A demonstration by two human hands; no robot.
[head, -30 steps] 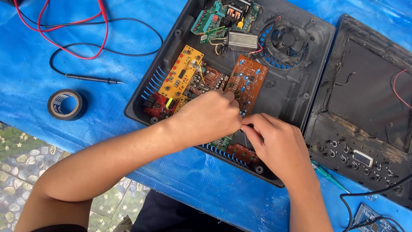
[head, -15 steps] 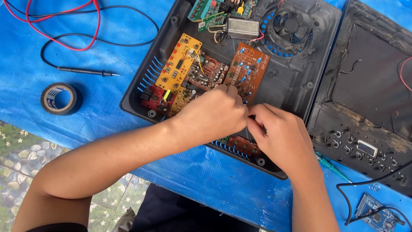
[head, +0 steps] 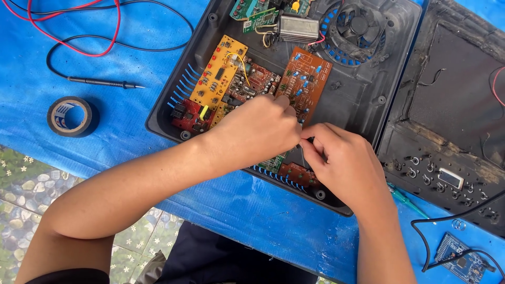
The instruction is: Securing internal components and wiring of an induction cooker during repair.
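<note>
Blue tarp [head: 105, 115] over tiled floor; tape roll [head: 69, 115] and black probe [head: 105, 83] at left. Left hand [head: 258, 134] and right hand [head: 344, 163] meet inside the open black casing [head: 363, 89], fingertips pinched together just below the brown circuit board [head: 305, 84]; what they pinch is hidden. Detached black panel [head: 447, 105] sits right of the casing.

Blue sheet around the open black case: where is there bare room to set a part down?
Bare blue sheet lies between the tape roll and the black case, and below the case toward the near edge. Crowded: upper left with probe and leads; inside the case, where both hands work.
</note>
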